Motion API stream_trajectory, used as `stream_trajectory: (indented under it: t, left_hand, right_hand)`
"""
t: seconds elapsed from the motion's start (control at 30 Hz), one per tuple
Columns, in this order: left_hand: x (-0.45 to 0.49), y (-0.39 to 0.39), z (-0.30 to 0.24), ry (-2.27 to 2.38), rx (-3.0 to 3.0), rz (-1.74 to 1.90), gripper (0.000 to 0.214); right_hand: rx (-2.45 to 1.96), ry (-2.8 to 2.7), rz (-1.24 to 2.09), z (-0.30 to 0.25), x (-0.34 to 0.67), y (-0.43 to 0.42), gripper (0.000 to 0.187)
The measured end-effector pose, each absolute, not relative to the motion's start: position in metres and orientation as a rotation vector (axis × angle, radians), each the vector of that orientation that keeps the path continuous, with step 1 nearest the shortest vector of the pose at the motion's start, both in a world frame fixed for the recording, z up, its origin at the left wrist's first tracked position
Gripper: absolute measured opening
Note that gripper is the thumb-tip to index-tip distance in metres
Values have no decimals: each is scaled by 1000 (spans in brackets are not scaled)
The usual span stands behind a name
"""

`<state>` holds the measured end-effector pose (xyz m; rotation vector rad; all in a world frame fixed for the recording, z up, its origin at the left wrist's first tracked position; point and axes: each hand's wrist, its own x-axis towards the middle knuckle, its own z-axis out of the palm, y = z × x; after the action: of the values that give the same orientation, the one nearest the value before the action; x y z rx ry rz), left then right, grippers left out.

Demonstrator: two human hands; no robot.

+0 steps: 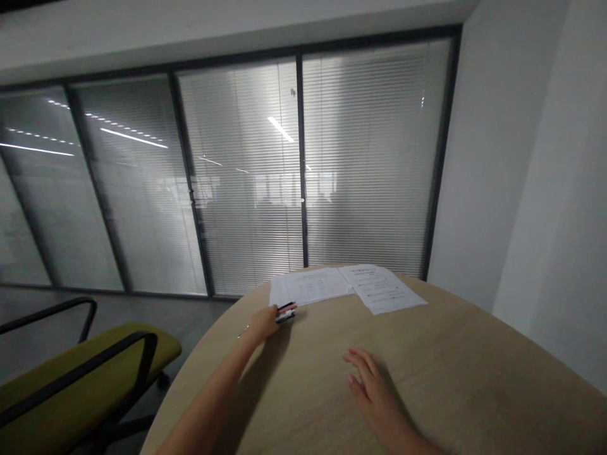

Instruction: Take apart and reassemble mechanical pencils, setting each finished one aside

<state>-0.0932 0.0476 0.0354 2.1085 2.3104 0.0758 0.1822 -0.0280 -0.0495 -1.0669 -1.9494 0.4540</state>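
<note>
My left hand point(265, 322) reaches across a round light-wood table point(474, 379) and is closed around a few pens point(286, 312), dark with a red tip showing. The pens lie at the near edge of a white printed sheet point(308, 285). A second printed sheet point(382, 287) lies just right of the first, slightly overlapping it. My right hand point(374, 392) rests flat on the tabletop nearer to me, fingers stretched out and holding nothing.
A yellow-green office chair point(80, 373) with black armrests stands left of the table. Behind the table runs a glass partition with closed blinds point(284, 177). A white wall point(521, 189) rises on the right.
</note>
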Motion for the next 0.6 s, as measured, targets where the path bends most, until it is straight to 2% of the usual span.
stream_trajectory:
  t: [0.37,0.6]
  left_hand:
    - [-90,51,32,2314,2105,6,33]
    - [-84,51,20,2281,2071,26,90]
  right_hand:
    - [-1068,-1938,529,-54,181,-26,31]
    - [-1077,-1954,564,-53,181,-25,31]
